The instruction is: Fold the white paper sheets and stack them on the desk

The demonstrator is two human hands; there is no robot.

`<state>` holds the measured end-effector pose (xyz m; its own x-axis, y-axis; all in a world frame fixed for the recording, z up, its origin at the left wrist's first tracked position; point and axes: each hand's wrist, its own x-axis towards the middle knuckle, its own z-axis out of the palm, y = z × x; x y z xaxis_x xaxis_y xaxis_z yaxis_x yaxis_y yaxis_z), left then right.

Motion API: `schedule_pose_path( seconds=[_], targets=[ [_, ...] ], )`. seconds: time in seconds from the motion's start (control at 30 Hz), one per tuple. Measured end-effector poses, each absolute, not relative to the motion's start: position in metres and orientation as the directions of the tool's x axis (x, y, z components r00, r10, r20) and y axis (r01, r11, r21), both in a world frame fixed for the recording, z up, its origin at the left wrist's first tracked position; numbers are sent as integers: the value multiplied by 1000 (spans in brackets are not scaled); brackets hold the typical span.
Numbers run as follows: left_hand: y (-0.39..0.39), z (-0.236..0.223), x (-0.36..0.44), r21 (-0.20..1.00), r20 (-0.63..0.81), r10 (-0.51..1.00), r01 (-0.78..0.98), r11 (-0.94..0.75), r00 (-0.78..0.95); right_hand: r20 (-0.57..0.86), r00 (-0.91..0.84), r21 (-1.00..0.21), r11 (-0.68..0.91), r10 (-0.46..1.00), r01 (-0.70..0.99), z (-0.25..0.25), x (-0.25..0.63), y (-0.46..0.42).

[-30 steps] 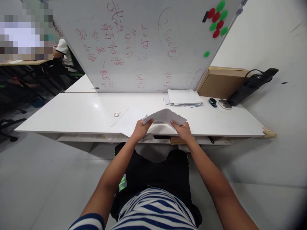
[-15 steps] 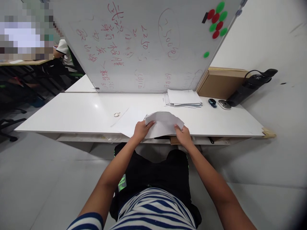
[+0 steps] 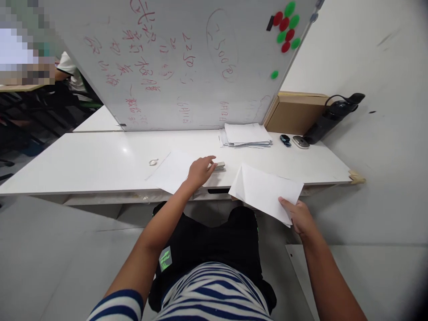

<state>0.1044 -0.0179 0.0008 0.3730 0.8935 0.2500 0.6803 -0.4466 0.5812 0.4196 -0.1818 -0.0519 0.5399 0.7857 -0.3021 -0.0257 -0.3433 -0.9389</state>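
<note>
My right hand [image 3: 302, 217] grips folded white paper sheets [image 3: 264, 189] by their lower right corner, thumb on top. The sheets hang tilted over the desk's front edge, with a creased flap at their left end. Over the desk, my left hand [image 3: 200, 171] has its fingers apart, close to the near end of a small grey stapler [image 3: 220, 166]; whether a fingertip touches it I cannot tell. Another white sheet [image 3: 170, 171] lies flat, partly beneath my left forearm and past the desk edge.
A whiteboard [image 3: 197, 67] with red writing and magnets stands behind the white desk [image 3: 87, 165]. Toward the back right are a paper stack [image 3: 247, 134], a mouse [image 3: 301, 141], a black bottle [image 3: 334, 118] and a cardboard box [image 3: 297, 113]. A white hook-shaped item [image 3: 153, 162] lies left.
My left hand has let go of the sheets and is now beside the stapler, which has come into view. My right hand has carried the sheets right and toward me. The view has shifted slightly.
</note>
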Motion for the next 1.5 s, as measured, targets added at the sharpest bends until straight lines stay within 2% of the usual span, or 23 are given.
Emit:
schedule_pose_path(
  seconds=[0.07, 0.13, 0.2, 0.3, 0.5, 0.83, 1.0, 1.13, 1.5],
  targets=[
    [-10, -7, 113, 456, 247, 862, 732, -506, 442, -312, 548, -938, -343, 776, -48, -54, 423, -180],
    [-5, -18, 119, 406, 168, 868, 769, -493, 468, -324, 528, -937, -345, 785, -62, -55, 421, -177],
    [-1, -29, 120, 420, 96, 883, 785, -455, 460, -330, 501, -937, -341, 800, -73, -57, 418, -172],
    [3, -38, 114, 501, 83, 879, 743, -444, 470, -340, 481, -931, -361, 808, -50, -61, 412, -161],
    [7, -24, 96, 602, 15, 829, 657, -454, 559, -334, 426, -933, -359, 841, -21, -68, 399, -141],
    [5, -11, 97, 664, -42, 806, 620, -419, 590, -375, 354, -914, -405, 857, 13, -81, 388, -142],
    [9, -9, 113, 652, 32, 868, 648, -394, 496, -377, 358, -910, -413, 854, 27, -79, 382, -143],
    [15, -8, 127, 579, 95, 865, 680, -450, 492, -398, 359, -901, -434, 844, 22, -74, 378, -145],
    [42, -24, 154, 532, 10, 896, 756, -381, 445, -393, 357, -893, -444, 847, 71, -67, 371, -153]
  ],
)
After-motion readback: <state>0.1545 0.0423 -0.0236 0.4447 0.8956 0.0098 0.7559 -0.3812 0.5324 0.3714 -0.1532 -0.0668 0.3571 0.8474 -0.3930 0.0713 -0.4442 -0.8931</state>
